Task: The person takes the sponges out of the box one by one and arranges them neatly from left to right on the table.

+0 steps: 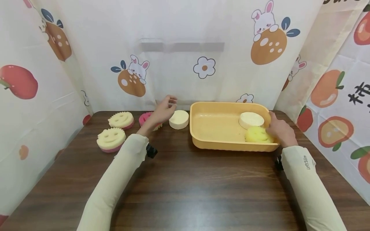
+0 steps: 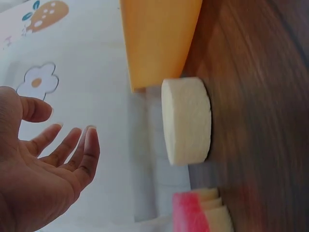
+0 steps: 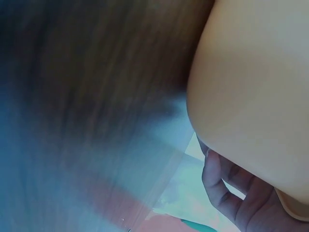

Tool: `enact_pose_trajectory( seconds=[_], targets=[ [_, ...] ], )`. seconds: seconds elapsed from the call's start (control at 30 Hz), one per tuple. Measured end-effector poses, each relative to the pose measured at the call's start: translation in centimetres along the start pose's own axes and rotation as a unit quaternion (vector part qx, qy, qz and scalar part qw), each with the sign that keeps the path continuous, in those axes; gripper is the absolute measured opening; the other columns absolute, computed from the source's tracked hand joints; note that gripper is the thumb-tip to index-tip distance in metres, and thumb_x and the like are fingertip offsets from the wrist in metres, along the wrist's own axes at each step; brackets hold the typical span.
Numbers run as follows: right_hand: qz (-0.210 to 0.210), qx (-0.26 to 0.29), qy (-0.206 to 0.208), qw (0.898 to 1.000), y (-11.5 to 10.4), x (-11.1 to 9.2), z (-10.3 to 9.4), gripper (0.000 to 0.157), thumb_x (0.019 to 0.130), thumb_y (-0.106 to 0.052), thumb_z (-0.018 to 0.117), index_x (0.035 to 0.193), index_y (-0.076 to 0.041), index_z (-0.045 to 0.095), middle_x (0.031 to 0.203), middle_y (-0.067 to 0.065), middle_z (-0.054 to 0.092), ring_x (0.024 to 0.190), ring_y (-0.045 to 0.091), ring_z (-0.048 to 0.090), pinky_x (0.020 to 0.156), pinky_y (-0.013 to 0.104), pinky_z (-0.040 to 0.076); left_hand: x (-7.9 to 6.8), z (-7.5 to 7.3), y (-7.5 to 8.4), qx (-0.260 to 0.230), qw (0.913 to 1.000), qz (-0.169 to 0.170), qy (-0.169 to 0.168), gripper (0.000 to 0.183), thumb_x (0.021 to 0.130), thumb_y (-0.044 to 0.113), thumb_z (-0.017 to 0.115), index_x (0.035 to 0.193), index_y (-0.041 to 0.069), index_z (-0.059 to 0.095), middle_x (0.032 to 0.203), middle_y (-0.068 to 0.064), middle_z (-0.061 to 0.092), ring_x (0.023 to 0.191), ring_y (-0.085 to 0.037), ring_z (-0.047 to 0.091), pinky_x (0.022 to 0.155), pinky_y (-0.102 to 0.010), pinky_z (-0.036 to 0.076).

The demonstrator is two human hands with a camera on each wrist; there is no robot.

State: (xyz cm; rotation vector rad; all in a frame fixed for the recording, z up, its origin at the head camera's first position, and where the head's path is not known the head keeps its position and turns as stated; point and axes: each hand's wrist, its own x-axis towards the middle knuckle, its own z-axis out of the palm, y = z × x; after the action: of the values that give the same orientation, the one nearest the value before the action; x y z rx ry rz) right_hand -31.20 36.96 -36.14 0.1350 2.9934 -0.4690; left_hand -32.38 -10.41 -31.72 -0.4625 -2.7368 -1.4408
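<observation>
My left hand [image 1: 163, 112] hovers with loosely bent fingers and nothing in them, over the pink-topped smiley sponge [image 1: 145, 118] and beside a round cream sponge [image 1: 179, 119]. In the left wrist view, the fingers [image 2: 87, 152] are apart from that cream sponge [image 2: 186, 121]. My right hand [image 1: 280, 130] grips the right end of a yellow plastic tray [image 1: 214, 146], fingers bent against its outer wall in the right wrist view. Inside the tray, at its right end, lie a round cream sponge [image 1: 251, 120] and a yellow smiley sponge [image 1: 258, 134].
Two cream smiley sponges with pink undersides, a rear one [image 1: 121, 120] and a front one [image 1: 111, 139], lie at the left of the dark wooden table [image 1: 188, 189]. A printed curtain [image 1: 179, 73] rises right behind the table's back edge and along both sides.
</observation>
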Motion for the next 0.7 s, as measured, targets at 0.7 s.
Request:
enact_pose_trajectory(
  seconds=[0.7],
  targets=[
    [0.001, -0.002, -0.003, 1.0, 0.1, 0.1, 0.0, 0.081, 0.097, -0.028, 0.046, 0.158, -0.008, -0.003, 0.129, 0.04, 0.046, 0.102, 0.05, 0.054, 0.071, 0.058, 0.045, 1.3, 3.6, 1.9, 0.009, 0.9991, 0.023, -0.036, 0.045, 0.104, 0.027, 0.042, 0.146, 0.01, 0.037, 0.148, -0.014, 0.048, 0.134, -0.032, 0.05, 0.109, -0.045, 0.044]
  ],
)
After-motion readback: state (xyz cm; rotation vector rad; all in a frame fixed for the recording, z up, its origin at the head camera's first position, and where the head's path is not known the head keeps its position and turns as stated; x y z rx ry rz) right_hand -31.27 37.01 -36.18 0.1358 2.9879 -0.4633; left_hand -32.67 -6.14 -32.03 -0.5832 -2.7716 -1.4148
